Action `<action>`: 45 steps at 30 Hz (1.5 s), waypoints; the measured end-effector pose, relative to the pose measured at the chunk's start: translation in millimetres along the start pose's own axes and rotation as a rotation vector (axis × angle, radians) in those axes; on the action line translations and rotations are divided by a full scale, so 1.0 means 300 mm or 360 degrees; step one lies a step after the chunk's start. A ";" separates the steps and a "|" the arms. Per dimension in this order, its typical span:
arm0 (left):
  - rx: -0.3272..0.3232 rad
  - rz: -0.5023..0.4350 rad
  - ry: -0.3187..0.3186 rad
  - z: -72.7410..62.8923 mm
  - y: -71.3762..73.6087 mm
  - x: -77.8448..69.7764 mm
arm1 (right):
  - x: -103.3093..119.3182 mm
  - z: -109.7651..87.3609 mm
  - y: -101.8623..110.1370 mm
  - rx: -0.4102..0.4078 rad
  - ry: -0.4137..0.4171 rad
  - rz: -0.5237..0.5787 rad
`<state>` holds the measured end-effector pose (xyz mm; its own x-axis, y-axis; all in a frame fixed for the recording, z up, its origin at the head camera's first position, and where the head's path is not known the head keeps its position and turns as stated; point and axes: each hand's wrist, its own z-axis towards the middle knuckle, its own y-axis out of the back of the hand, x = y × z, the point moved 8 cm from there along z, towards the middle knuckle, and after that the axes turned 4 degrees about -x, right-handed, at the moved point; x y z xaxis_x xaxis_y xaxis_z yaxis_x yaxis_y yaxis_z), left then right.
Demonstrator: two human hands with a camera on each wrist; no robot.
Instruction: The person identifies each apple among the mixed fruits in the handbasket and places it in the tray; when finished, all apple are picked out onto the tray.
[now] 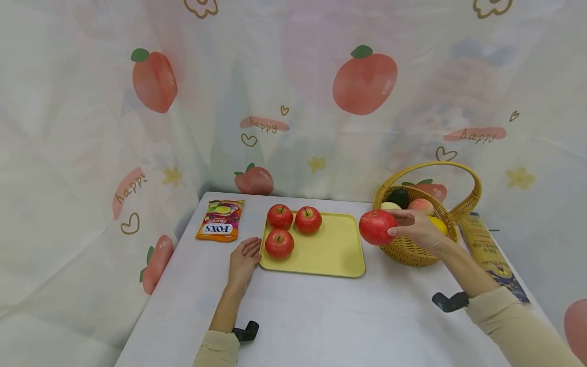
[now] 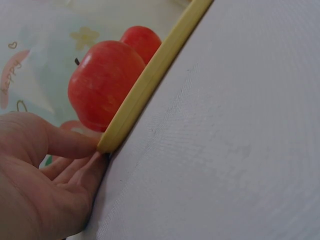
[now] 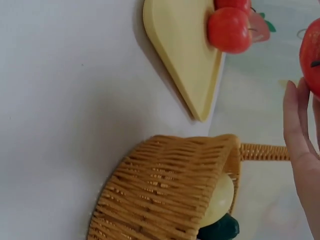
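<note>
Above the table, between tray and basket, my right hand (image 1: 416, 230) holds a red apple (image 1: 378, 227) between thumb and fingers. In the right wrist view that apple (image 3: 312, 57) is cut off by the frame's edge. My left hand (image 1: 244, 259) is at the left edge of a yellow tray (image 1: 327, 255); in the left wrist view its thumb and fingers pinch the tray's corner (image 2: 111, 141). Three red apples sit at the tray's left end: a front one (image 1: 279, 243), a back-left one (image 1: 279, 216) and a back-right one (image 1: 308, 220).
A wicker basket (image 1: 408, 253) with a tall handle stands at the right, holding a dark green avocado-like fruit (image 1: 399, 197), a peach (image 1: 421, 206) and other fruit. An orange Fox's candy bag (image 1: 221, 220) lies at the left. Along the right edge is a printed yellow package (image 1: 488, 250).
</note>
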<state>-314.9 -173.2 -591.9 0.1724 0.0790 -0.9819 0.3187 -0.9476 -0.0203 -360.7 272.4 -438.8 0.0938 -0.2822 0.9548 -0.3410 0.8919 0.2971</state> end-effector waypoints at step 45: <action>0.0007 -0.0026 -0.0003 0.012 0.003 0.011 | 0.065 0.081 -0.195 0.0278 0.0119 0.0587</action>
<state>-317.4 -174.8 -595.8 0.1655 0.0939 -0.9817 0.3176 -0.9475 -0.0371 -361.5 206.0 -437.9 0.0009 0.0773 0.9970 -0.5172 0.8533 -0.0656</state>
